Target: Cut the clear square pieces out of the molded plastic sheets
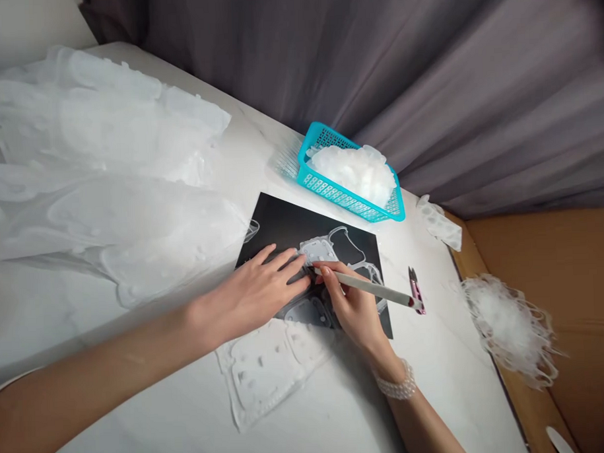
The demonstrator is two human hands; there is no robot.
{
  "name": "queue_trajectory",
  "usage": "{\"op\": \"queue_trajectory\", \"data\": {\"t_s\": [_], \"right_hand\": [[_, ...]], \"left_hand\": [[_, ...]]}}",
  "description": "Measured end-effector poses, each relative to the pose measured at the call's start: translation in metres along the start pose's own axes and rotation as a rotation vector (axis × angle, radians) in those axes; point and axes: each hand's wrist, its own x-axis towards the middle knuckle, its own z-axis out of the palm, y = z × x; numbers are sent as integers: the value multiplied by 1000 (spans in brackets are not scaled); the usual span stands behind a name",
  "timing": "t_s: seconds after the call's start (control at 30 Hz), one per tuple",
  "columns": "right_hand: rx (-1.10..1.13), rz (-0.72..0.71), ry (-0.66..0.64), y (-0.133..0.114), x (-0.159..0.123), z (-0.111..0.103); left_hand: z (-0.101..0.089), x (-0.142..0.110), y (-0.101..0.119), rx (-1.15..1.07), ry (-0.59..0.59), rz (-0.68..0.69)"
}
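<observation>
Translucent moulded sheet (315, 250) pinned flat on black mat (282, 220) by open, splayed left hand (249, 294); white-barrelled pen (368, 285) gripped close to its tip in right hand (351, 304).

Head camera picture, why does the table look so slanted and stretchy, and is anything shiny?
In the head view, the white table runs slantwise and the grey curtain fans out, probably from a wide lens. The black sheet shows a soft pale sheen near its top, and the light looks gentle.

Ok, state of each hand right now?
Left hand: open, fingers flat on a translucent white cutout.
Right hand: closed, holding a white pen-like tool.
</observation>
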Motion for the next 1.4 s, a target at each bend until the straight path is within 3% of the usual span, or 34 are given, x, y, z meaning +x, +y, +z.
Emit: {"op": "queue_trajectory", "data": {"t_s": [0.33,0.53,0.97,1.23,1.4], "right_hand": [[-121,-128,20,-11,8,5],[-192,-132,18,-19,-7,1],[-230,-281,69,-6,-6,17],[-561,-441,-36,-4,-7,19],[-589,-436,-99,-8,-2,16]], "left_hand": [[7,-1,-2,-13,-22,8],[3,-1,-1,2,-24,-8],[-2,2,-2,29,-7,6],[11,-5,2,50,8,-31],[13,-4,2,42,27,-55]]}}
